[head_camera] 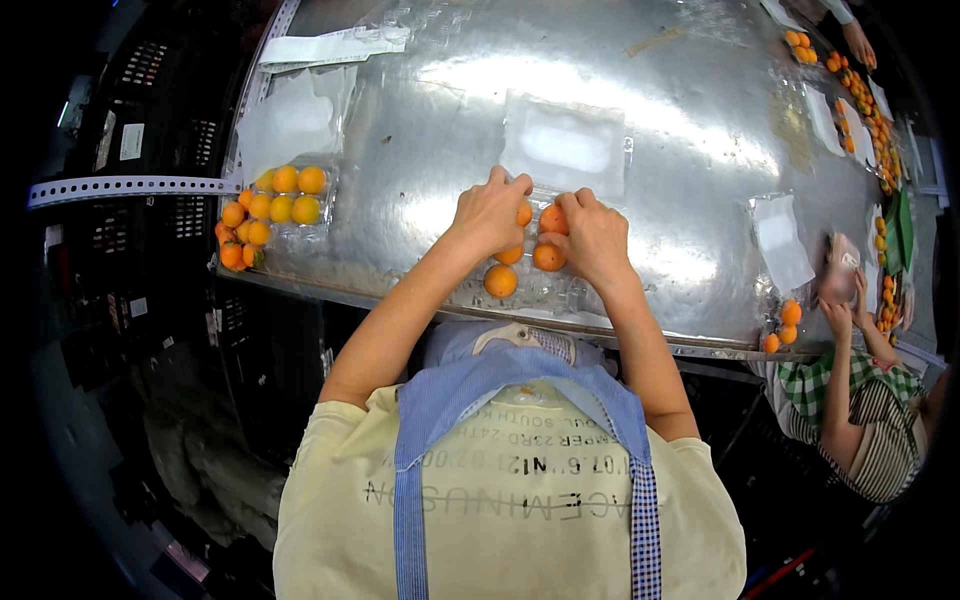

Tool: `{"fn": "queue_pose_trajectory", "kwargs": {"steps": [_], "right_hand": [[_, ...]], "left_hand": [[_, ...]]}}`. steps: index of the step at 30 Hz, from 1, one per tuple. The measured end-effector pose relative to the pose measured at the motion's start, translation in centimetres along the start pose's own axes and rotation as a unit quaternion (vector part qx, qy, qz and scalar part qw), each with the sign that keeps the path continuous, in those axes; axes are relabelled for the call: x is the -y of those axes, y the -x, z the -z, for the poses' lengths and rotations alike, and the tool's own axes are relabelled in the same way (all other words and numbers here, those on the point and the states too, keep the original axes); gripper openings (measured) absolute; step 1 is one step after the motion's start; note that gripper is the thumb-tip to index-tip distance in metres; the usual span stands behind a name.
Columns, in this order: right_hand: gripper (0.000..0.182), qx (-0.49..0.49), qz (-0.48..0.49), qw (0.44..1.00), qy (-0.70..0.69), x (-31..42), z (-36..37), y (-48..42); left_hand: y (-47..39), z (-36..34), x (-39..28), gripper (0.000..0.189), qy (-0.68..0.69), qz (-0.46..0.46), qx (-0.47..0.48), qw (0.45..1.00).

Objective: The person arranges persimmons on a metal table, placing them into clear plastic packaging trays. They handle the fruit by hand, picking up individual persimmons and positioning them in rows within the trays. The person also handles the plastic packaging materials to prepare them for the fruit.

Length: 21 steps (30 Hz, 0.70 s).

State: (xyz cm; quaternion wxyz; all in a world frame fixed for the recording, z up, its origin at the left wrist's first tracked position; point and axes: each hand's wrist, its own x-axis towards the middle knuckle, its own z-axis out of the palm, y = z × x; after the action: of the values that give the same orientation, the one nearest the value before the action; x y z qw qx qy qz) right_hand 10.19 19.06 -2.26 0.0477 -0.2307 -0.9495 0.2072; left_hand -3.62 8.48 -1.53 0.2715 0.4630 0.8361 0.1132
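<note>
Both my hands are over a clear plastic clamshell tray (pixel 541 301) near the front edge of a metal table (pixel 427 157). My left hand (pixel 487 214) curls around a round orange fruit (pixel 524 213), which its fingers partly hide. Just below that hand are a second orange fruit (pixel 509 256) and a third orange fruit (pixel 501 281). The fingers and thumb of my right hand (pixel 596 232) grip an upper right orange fruit (pixel 553 219). Under that thumb sits a lower right orange fruit (pixel 550 257). Behind my fingers lies the tray's lid with a white pad (pixel 566 144).
At left, another open tray (pixel 326 184) holds several orange fruits, with loose fruits (pixel 234 234) beside it. Paper strips (pixel 330 49) lie farther back. On the right, a co-worker's hands (pixel 844 311) hold a package (pixel 838 270) near an open tray (pixel 780 240). Black crates (pixel 142 142) stand left.
</note>
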Motion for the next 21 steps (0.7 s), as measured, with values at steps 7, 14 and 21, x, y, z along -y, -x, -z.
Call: {"fn": "queue_pose_trajectory", "kwargs": {"steps": [7, 14, 21], "right_hand": [[0.031, 0.011, 0.003, 0.999, -0.049, -0.8, 0.2, -0.8], [0.04, 0.049, -0.138, 0.818, -0.557, -2.8, 2.4, 1.0], [0.046, 0.007, -0.014, 0.76, -0.65, -1.4, 3.4, 3.7]], "left_hand": [[0.1, 0.2, 1.7, 0.038, 0.087, -0.046, -0.035, 0.995], [2.3, 0.5, 4.2, 0.033, 0.781, 0.029, 0.079, 0.619], [4.5, -0.7, 0.6, 0.041, 0.769, 0.043, 0.176, 0.613]]}}
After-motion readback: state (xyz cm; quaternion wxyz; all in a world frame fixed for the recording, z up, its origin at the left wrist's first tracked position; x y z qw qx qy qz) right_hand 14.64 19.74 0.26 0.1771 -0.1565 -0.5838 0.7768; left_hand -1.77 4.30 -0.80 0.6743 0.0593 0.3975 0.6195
